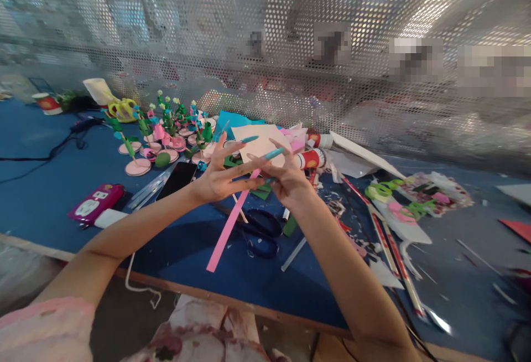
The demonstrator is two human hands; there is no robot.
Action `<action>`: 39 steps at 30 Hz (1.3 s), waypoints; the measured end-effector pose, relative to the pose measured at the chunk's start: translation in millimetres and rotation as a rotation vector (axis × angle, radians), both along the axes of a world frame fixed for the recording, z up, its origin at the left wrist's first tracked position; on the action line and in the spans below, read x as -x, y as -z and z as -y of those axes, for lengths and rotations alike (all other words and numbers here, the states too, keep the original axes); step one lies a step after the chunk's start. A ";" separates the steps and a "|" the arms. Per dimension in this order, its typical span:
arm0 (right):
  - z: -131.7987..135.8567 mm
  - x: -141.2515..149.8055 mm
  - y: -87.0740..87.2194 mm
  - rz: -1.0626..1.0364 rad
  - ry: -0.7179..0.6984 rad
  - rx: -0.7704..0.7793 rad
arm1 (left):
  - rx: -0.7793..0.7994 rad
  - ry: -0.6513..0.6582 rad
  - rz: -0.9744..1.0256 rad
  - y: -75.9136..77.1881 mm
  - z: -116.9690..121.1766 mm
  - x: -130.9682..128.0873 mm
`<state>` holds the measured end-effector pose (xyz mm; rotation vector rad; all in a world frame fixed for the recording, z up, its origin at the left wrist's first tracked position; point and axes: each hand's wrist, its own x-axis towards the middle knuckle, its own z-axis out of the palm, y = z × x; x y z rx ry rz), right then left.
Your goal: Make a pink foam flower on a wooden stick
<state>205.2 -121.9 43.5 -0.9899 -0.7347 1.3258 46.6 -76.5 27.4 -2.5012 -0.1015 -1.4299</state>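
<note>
A perforated metal panel stands behind a blue tabletop strewn with craft scraps. The pink paper strip has its upper end where the fingers of both hands meet, and its long axis slants from there toward the wearer and to the left, the loose end hanging nearest the body. The right hand seems the nearer to that upper end, its thumb and fingers drawn narrow and apparently pinching the paper. The left hand comes in from the other side with its fingers fanned wide, one crossing in front of the strip; whether it also grips the paper I cannot tell. Just below the fingers, to the right of the strip, lie the dark-blue scissors, with a clear glue stick farther right and nearer the wearer. Right behind the fingertips is a cream paper sheet, and red-and-white paper cups lie just to their right. Left of the left fingers are a black phone and, beyond it, paper flowers on round bases, so sideways room looks tighter on the far side. Toward the wearer, blue surface shows between the strip's loose end and the tabletop's front edge, which seems the easier direction for that tail.
</note>
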 end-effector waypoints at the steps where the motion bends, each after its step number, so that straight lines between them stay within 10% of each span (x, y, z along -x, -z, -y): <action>1: 0.0 -0.6 -0.4 0.004 -0.010 0.009 | -0.001 0.022 -0.004 0.1 -1.6 -0.3; 7: -6.1 -4.1 -0.9 0.006 0.166 -0.179 | -0.035 0.022 -0.138 -14.2 -15.3 9.5; 13: -9.1 -7.2 0.4 0.088 0.297 -0.331 | 0.288 0.142 -0.048 -36.5 -5.1 18.4; 24: 4.8 9.2 -5.4 -0.058 0.029 0.023 | -0.201 -0.135 0.009 -18.4 4.7 6.5; 39: 8.6 15.4 4.7 -0.054 0.076 -0.085 | -0.144 -0.094 -0.132 -22.9 9.7 6.5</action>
